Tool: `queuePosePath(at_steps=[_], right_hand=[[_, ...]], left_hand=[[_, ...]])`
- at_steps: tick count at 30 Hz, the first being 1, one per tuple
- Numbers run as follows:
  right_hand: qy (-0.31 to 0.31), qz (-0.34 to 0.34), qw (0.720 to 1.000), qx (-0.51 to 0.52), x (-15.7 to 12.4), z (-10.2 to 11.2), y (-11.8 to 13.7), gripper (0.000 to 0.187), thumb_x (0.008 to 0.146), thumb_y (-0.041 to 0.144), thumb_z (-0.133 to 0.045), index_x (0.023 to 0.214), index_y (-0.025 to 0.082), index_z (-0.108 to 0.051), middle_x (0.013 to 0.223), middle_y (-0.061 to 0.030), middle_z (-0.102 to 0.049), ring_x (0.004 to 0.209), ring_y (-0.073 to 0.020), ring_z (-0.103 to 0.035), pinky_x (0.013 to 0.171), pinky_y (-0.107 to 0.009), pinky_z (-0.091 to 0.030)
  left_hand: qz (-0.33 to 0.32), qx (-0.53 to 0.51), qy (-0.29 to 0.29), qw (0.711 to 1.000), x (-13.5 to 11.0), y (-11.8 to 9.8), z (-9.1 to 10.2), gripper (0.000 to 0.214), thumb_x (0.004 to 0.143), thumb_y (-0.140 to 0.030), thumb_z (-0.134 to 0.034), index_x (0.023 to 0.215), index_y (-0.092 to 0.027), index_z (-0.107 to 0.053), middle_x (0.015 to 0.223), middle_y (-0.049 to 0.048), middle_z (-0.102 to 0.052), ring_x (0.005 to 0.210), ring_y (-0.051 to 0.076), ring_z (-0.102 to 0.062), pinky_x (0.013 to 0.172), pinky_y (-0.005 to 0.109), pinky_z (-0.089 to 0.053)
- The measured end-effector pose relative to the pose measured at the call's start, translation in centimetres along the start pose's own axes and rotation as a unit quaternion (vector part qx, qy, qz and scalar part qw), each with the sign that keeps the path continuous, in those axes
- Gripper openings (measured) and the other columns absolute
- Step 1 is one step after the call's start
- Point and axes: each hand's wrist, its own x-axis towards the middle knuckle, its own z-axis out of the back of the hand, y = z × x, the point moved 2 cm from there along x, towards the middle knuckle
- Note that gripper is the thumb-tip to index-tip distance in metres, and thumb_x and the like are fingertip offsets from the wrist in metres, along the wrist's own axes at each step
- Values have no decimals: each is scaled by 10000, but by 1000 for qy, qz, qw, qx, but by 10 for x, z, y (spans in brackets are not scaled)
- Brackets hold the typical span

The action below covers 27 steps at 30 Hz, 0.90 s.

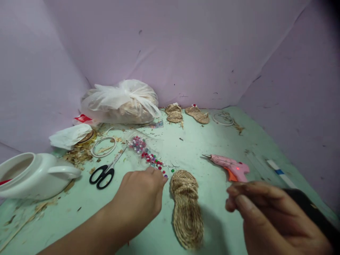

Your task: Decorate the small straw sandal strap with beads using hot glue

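My left hand [140, 193] reaches down at the near end of spilled beads [152, 158], its fingers bent together and their tips mostly hidden; what they pinch cannot be seen. Just right of it lies a small slipper made of coiled twine [188, 212], sole up front and strap at the far end. Raised at the lower right, my right hand [273, 216] is closed, thumb against fingers, and anything between them is too small to make out. Beyond it rests a pink glue gun [233, 166] with an orange trigger and a lit red light.
Black-handled scissors [105, 175], a tape roll [103, 147] and a white pot [39, 177] stand left. A bulging plastic bag [122, 102] sits by the wall. Two twine slippers, one plain brown [174, 113] and one red-beaded [197, 114], lie at the back, near a ring [223, 119].
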Motion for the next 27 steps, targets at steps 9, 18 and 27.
queuePosePath(at_steps=[9, 18, 27], right_hand=[[-68, -132, 920, -363, 42, 51, 2, 239, 688, 431, -626, 855, 264, -665, 806, -29, -708, 598, -183, -629, 406, -247, -439], [0, -12, 936, -351, 33, 40, -5, 158, 709, 367, -587, 762, 239, -663, 685, -11, -687, 567, -164, -627, 520, -252, -501], [197, 92, 954, -205, 1, 2, -3, 84, 762, 175, -603, 818, 235, -619, 735, -3, -689, 622, -134, -644, 548, -197, -529]], left_hand=[[-21, 10, -13, 1000, 34, -6, -18, 272, 755, -35, -370, 790, -131, -622, 827, 115, -618, 729, 208, -608, 640, 303, -429], [-31, 88, 6, 996, 42, -15, -22, 348, 663, 24, -339, 854, -98, -603, 866, 145, -607, 654, 236, -615, 544, 321, -405], [87, -517, -16, 851, -2, -20, -15, 164, 816, -334, -456, 750, -189, -495, 549, -47, -417, 461, 83, -360, 467, 200, -299]])
